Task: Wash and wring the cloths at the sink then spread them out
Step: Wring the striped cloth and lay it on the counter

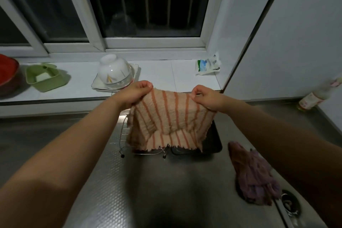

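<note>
A beige cloth with orange stripes (170, 118) hangs stretched between both hands above the far part of the steel sink (148, 181). My left hand (135, 91) pinches its upper left corner. The upper right corner is pinched by my right hand (207, 98). The cloth's frayed lower edge hangs over a wire rack (127, 146) and a dark tray (212, 142). A crumpled purple cloth (253, 174) lies in the sink on the right, near the drain (289, 203).
On the white ledge behind the sink stand an upturned white bowl on a plate (114, 72), a green soap dish (44, 77), a red bowl (7, 72) and a plastic packet (208, 65). A bottle (314, 96) stands at the right by the wall.
</note>
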The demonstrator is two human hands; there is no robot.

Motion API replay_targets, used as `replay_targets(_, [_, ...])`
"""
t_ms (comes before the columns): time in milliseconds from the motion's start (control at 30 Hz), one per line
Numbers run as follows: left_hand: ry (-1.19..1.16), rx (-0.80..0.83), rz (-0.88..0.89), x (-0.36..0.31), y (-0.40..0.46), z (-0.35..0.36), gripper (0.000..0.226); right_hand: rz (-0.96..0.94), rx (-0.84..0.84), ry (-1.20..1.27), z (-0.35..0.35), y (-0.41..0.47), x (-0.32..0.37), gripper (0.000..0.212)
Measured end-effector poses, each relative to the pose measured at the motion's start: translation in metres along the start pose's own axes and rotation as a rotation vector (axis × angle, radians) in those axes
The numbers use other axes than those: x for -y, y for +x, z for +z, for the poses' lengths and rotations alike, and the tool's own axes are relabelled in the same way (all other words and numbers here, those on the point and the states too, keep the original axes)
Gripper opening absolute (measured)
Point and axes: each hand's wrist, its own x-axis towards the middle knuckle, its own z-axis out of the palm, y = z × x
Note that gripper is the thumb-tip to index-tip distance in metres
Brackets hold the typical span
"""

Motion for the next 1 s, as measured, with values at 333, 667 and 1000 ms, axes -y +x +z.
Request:
replay_targets(333, [0.481,-0.224,0.345,-0.004,0.019,-0.016,0.015,-0.578,-0.32,-0.792,0.004,0.048,-0.026,0.016])
replay_targets(667, [1.075,0.18,0.116,0.169,-0.023,0.059,0.03,-0.383,0.245,-0.987,0.1,0.009,-0.143,0.061])
replay_targets(1000, [0.897,-0.383,-0.147,0.164,-0.022,0.064,0.037,-0.324,-0.079,-0.841,0.102,-0.012,-0.163,0.026])
